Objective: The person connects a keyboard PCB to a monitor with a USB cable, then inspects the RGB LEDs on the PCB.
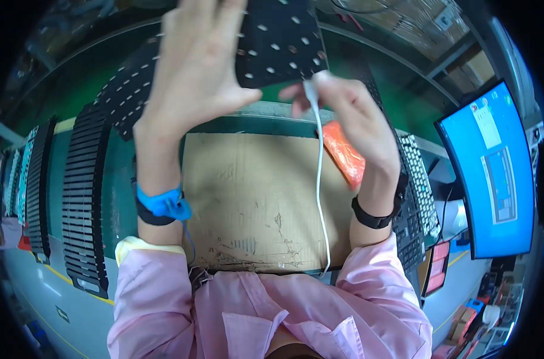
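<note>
My left hand (194,78) is stretched out with the thumb apart and nothing visible in it. It hovers over the left part of a black tray (257,63) that carries rows of small light metallic pieces. Its fingertips run out of view at the top edge. My right hand (358,116), slightly blurred, pinches the plug end of a white cable (319,173) near the tray's front right. From there the cable hangs over a worn cardboard sheet (248,191) toward my body. An orange plastic bag (345,154) lies beneath my right wrist.
Black slotted racks (85,203) stand on the green bench at left. A white keyboard (420,185), a black keyboard (408,236) and a lit monitor (490,173) are at right. A blue wrist strap (164,203) with a thin cord circles my left wrist.
</note>
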Motion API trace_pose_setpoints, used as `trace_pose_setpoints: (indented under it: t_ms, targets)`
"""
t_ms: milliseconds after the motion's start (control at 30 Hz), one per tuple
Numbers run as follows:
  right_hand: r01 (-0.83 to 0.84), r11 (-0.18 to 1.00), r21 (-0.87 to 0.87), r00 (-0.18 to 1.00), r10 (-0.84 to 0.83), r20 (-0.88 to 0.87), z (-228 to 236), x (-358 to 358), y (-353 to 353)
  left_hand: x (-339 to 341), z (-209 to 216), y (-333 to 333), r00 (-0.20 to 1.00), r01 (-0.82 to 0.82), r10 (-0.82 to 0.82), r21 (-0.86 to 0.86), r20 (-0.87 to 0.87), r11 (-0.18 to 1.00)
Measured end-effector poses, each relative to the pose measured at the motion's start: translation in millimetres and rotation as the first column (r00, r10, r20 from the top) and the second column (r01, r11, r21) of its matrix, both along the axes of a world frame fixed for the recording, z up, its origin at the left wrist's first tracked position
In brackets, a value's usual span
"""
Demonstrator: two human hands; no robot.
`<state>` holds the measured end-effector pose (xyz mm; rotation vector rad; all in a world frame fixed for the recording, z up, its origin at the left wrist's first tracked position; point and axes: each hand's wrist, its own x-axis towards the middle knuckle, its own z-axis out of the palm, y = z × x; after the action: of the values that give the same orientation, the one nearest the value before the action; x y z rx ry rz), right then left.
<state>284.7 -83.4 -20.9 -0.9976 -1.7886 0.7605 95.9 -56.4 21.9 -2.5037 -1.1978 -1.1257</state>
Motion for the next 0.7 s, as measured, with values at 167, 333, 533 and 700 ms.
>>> trace_pose_setpoints:
  t_ms: [167, 333, 533, 700]
  targets:
    - [-0.130, 0.930, -0.344, 0.814, -0.098, -0.573, -4.5, -3.2, 16.6, 10.8, -47.2, 27.7, 0.988, 0.145, -0.135, 0.143, -0.075, 0.979]
    - [-0.041, 0.910, -0.411, 0.747, -0.245, -0.618, -13.8, -12.3, 23.0, 27.1, -64.8, 29.1, 0.972, 0.200, -0.186, 0.095, -0.142, 0.975]
    - [-0.044, 0.913, -0.405, 0.635, -0.287, -0.717, -4.0, 11.1, 25.9, -11.0, -41.7, 39.8, 0.998, 0.037, -0.048, 0.207, 0.046, 0.978]
    - [-0.048, 0.974, -0.221, 0.651, -0.137, -0.747, -0.3, 36.2, 30.5, -99.0, -42.6, 61.5, 0.851, -0.179, 0.380, -0.479, 0.363, 0.859]
